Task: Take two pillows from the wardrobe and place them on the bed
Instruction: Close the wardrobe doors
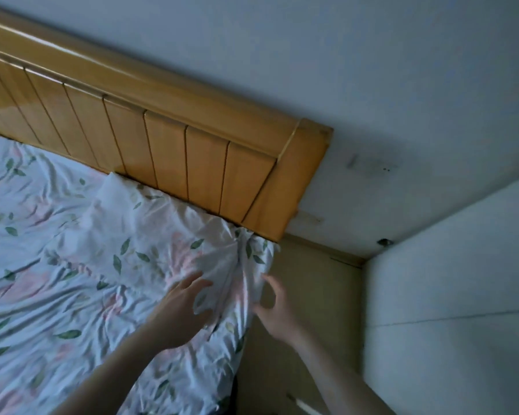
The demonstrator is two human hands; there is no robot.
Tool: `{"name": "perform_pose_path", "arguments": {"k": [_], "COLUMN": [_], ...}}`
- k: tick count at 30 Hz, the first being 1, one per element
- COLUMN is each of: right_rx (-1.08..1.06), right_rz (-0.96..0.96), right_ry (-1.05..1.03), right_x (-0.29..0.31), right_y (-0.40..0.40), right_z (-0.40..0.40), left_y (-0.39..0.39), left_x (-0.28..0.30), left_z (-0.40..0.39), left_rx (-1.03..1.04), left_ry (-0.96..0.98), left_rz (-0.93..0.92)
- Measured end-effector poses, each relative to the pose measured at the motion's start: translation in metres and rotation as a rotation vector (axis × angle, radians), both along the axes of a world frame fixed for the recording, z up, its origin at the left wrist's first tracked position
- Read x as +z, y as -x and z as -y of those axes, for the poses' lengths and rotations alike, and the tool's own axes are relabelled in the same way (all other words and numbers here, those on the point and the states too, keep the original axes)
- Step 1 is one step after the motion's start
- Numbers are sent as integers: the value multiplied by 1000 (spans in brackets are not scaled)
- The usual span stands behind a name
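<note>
The headboard (162, 136) is honey-coloured wood with a glossy varnish that catches the light along its rounded top rail; its face is grooved into vertical planks. The pillow (168, 235) is thin printed cloth, matt and creased, with green leaves and pink blotches, matching the rumpled bed sheet (36, 265). The wall (342, 70) is matt paint, scuffed in places. The floor (306, 295) seems smooth and dull.

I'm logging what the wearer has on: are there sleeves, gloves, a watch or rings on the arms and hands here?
Both forearms are bare as far as the picture shows, with no sleeve in view. The left hand and right hand wear no gloves, and no watch, bracelet or ring is visible, though the dim light could hide a thin one.
</note>
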State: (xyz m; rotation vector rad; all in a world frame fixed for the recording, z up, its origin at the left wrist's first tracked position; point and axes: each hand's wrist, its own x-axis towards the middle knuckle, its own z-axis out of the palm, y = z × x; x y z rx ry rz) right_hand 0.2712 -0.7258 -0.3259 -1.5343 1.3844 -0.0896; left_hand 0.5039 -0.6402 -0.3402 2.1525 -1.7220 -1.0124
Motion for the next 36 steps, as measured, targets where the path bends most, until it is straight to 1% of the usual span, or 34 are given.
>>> {"name": "perform_pose_path", "arguments": {"k": [5,12,15,17,20,24,29,31,34,36], "right_rx": [-110,-172,-165,-170,-201,-302,-482,-579,-658,-725], "right_rz": [-8,-56,-67,-49,38,72,53,72,106,113], "right_ry": [79,219,263,235,181,194,232,249,270,303], "right_x": [41,94,112,123,136,143,149,155,160,164], "right_y": [49,119,148,168,201,254,312,330,345,356], "right_z": [-20,-83,-120,-150,-197,-266,-339,-376,-408,-430], "left_y": [33,124,160,182,215,270,341,372,404,418], "left_x": [44,115,140,152,170,198,234,248,253,251], "left_z": [23,32,19,5,-22,-70,-110,-125,-127,-130], "left_rx": [-143,-337,-399,-443,-515,-627,-744,-751,-648,-571], "left_ry": [130,295,335,362,439,526,548,525,471,538], "left_rz": [38,8,-21,-52,-94,-198,-336,-428,-583,-603]}}
